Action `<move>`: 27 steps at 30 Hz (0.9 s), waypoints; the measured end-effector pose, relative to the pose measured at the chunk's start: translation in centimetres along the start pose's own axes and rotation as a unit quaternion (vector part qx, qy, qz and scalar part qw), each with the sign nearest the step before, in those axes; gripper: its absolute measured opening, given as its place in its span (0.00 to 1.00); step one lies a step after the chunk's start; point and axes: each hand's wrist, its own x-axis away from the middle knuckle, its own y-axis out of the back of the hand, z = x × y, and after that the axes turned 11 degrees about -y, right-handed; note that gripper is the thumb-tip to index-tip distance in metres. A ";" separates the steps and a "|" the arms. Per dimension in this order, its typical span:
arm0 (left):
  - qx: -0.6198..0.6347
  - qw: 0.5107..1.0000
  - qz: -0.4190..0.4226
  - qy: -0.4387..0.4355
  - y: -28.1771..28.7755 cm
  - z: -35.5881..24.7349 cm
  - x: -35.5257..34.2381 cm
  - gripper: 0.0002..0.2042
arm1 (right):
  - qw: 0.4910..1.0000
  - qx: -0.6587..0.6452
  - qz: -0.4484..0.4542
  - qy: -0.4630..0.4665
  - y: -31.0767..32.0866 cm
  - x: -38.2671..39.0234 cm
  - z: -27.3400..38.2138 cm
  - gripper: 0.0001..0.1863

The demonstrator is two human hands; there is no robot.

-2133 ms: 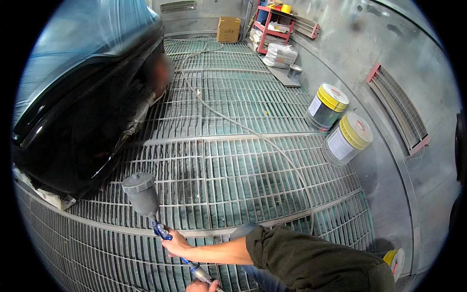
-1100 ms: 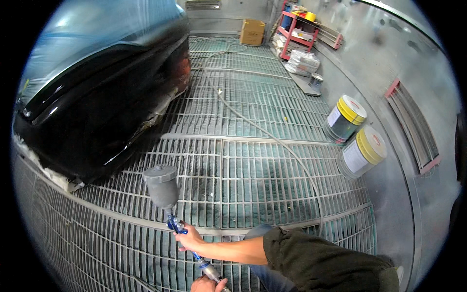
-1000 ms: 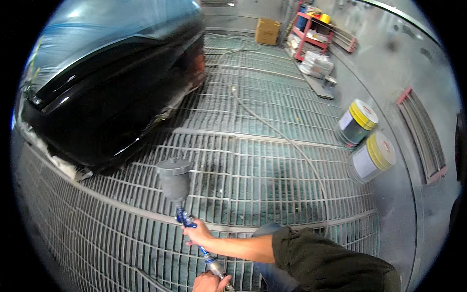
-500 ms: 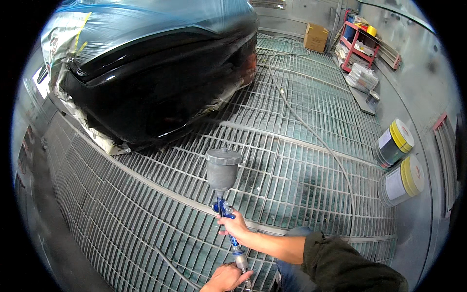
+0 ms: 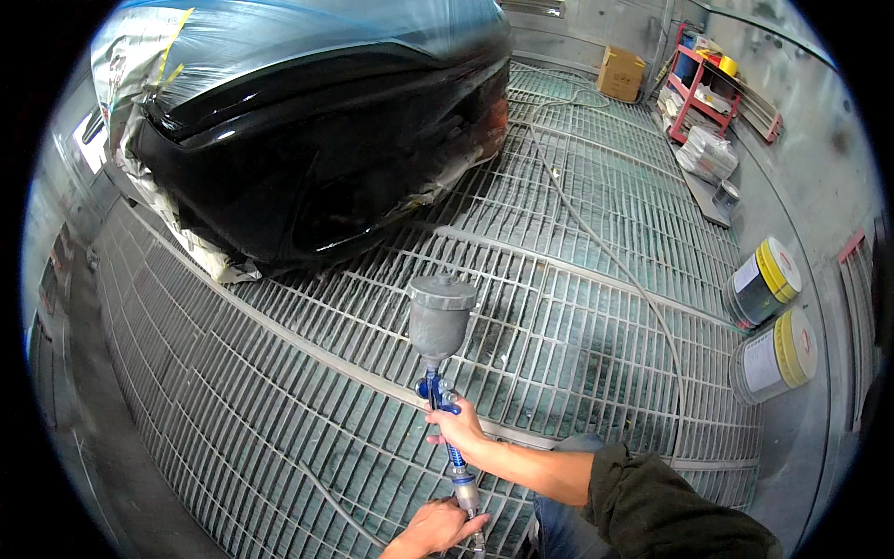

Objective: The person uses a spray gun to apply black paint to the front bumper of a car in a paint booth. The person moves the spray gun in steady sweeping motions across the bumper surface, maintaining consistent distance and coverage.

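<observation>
My right hand (image 5: 453, 427) grips the blue handle of a spray gun (image 5: 433, 392), which carries a grey lidded cup (image 5: 439, 317) on top. Below it, my left hand (image 5: 436, 527) closes around the metal fitting (image 5: 466, 498) at the gun's lower end. Beyond the gun stands a vehicle with a glossy black end panel (image 5: 326, 158), covered above in blue plastic sheeting (image 5: 307, 28). Pale masking paper (image 5: 209, 252) and tape line the panel's edges. The gun's cup is apart from the panel.
A grated floor (image 5: 577, 354) carries a long hose (image 5: 615, 258). Along the right wall stand two yellow-banded drums (image 5: 757, 289) (image 5: 765, 363), a small can (image 5: 726, 194), wrapped bundles (image 5: 708, 154) and a red cart (image 5: 694, 98). A cardboard box (image 5: 619, 73) sits at the back.
My view has swung leftward, so the black panel, drums and cart appear farther right. Both hands and the gun have shifted rightward in the picture, still gripped the same way.
</observation>
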 end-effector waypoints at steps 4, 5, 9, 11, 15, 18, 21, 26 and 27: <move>-0.007 1.000 -0.004 -0.015 -0.8 0.6 0.0 0.31 | 1.000 0.004 0.006 0.008 0.0 0.3 0.1 0.24; -0.007 1.000 -0.010 -0.015 -1.0 0.8 0.0 0.31 | 1.000 0.004 0.006 0.009 0.0 0.4 0.1 0.24; -0.009 0.999 -0.041 -0.021 -1.9 1.1 0.1 0.31 | 1.000 -0.005 0.004 0.010 0.0 0.4 -0.1 0.22; 0.000 0.999 -0.048 -0.023 -1.6 0.8 0.1 0.31 | 1.000 -0.011 -0.002 0.019 -0.1 0.4 -0.2 0.18; 0.023 0.999 -0.033 -0.021 -0.7 0.4 0.3 0.31 | 1.000 -0.021 0.001 0.009 0.0 0.3 -0.4 0.19; 0.003 0.999 -0.033 -0.030 -2.3 1.4 0.4 0.31 | 1.000 -0.027 0.002 0.007 -0.2 0.8 -0.3 0.20; -0.024 0.999 -0.028 -0.033 -1.9 1.7 0.5 0.32 | 0.999 -0.024 0.002 0.035 -0.2 1.0 -0.4 0.19; 0.092 0.987 0.065 0.118 1.8 2.0 1.2 0.38 | 0.996 -0.008 0.032 0.082 -0.2 2.5 -1.0 0.18; 0.138 0.986 -0.027 0.091 1.6 2.5 1.6 0.40 | 0.996 0.001 0.043 0.084 -0.1 3.0 -1.3 0.19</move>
